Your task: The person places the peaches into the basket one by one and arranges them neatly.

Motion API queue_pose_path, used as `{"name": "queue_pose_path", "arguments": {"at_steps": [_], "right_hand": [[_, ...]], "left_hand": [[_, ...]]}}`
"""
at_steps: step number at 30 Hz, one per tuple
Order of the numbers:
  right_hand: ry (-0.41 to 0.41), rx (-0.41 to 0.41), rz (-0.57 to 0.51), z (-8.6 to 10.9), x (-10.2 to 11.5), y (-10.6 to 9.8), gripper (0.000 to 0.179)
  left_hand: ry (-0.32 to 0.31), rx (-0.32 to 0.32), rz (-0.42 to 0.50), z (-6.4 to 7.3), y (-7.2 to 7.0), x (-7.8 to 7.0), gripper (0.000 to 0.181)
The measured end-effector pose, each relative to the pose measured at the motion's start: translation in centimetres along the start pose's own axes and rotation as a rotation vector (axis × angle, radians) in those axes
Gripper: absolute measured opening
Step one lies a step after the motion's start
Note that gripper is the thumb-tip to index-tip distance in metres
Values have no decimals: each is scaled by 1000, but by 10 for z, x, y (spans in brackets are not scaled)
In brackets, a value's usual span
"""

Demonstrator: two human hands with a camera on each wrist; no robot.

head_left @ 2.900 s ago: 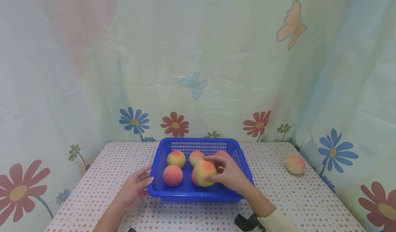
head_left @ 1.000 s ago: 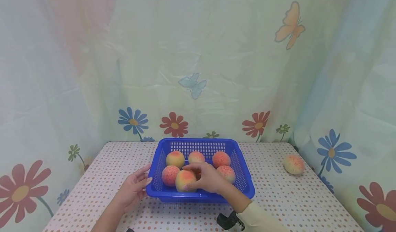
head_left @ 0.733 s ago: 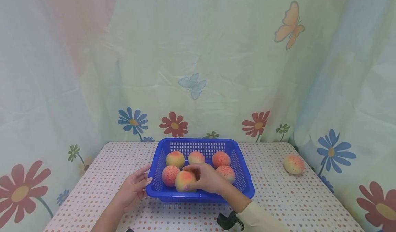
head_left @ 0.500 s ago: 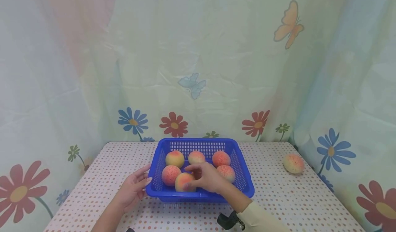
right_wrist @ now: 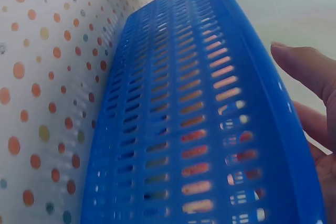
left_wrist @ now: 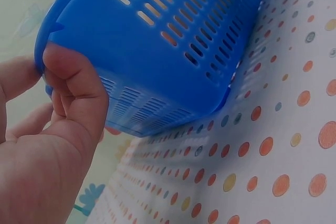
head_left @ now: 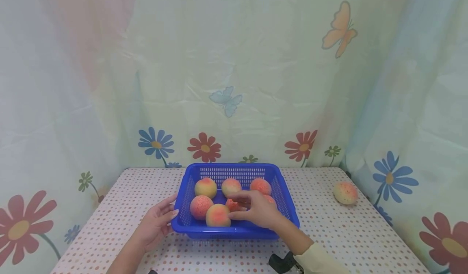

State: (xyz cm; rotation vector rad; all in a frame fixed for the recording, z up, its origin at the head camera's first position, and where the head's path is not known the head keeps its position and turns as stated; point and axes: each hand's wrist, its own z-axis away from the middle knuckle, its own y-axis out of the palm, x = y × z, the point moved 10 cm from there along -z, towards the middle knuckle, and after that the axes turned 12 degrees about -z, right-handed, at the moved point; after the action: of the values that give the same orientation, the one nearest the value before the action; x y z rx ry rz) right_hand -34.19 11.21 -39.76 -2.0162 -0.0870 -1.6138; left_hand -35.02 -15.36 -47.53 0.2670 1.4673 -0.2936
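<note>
A blue plastic basket (head_left: 197,232) stands on the table with several peaches in it. My left hand (head_left: 155,225) pinches its left rim; in the left wrist view, thumb and fingers of that hand (left_wrist: 63,103) grip the edge. Over the basket's front middle, my right hand (head_left: 261,210) has loosely bent fingers with nothing held. Its thumb tip lies close beside a yellow-red peach (head_left: 218,216) at the front; whether they touch, I cannot tell. A red peach (head_left: 232,205) shows partly under the fingers. At the front left sits a red speckled peach (head_left: 201,207).
Three peaches line the back of the basket, among them a yellow one (head_left: 206,188). Another peach is half hidden behind my right hand. One pale speckled peach (head_left: 345,193) lies outside, on the dotted tablecloth (head_left: 321,225) at right. A flowered curtain hangs behind.
My right hand carried the yellow-red peach leftward to the basket's front, set it beside the red speckled one, then let go and drew back right. The left hand kept its hold.
</note>
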Motion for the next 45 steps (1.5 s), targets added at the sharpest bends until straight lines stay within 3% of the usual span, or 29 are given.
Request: {"name": "queue_pose_path", "arguments": {"at_steps": [10,26,40,45], "right_hand": [[17,-22,-71,16,-2,-19,57],[3,-162,-124,44,-15,-60,48],[-4,-286,-106,68,-15,-97,45],[3,-367,-65,80,-19,-116,45]], "left_hand": [[-6,-4,-11,0,-1,1,76],[-9,-4,-10,0,-1,1,76],[-9,-8,-10,0,0,1,75],[-6,-9,-15,0,-1,1,75]]}}
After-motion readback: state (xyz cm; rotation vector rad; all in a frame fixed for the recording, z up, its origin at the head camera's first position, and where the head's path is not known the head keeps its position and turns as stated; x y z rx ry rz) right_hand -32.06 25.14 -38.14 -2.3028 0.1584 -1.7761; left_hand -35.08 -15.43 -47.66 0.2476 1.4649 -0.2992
